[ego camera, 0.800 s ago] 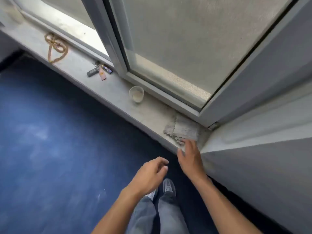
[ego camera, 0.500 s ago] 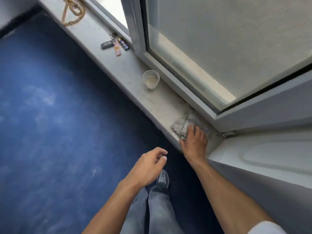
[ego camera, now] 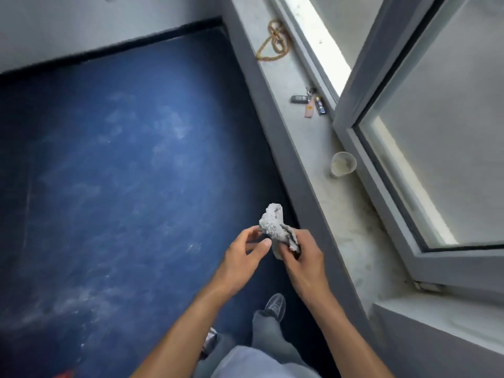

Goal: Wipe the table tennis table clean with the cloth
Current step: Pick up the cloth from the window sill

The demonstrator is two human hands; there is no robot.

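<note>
A crumpled grey cloth (ego camera: 274,227) is lifted in front of me, above the blue floor (ego camera: 109,186) and beside the windowsill (ego camera: 354,241). My right hand (ego camera: 305,263) grips its lower part, and the bunched end sticks up past the fingers. My left hand (ego camera: 240,260) is close against the cloth's left side. Its fingers are loosely curled, the fingertips and thumb just meeting the fabric. No table tennis table is in view.
On the dusty grey sill stand a plastic cup (ego camera: 343,164), a bunch of keys (ego camera: 308,100) and a coiled rope (ego camera: 274,40). An open window sash (ego camera: 381,200) juts over the sill at the right. My shoe (ego camera: 275,304) is on the dust-smeared floor.
My right hand took the cloth off the sill's corner and lifted it towards me. My left hand rose to meet it. The view swung left, away from the window.
</note>
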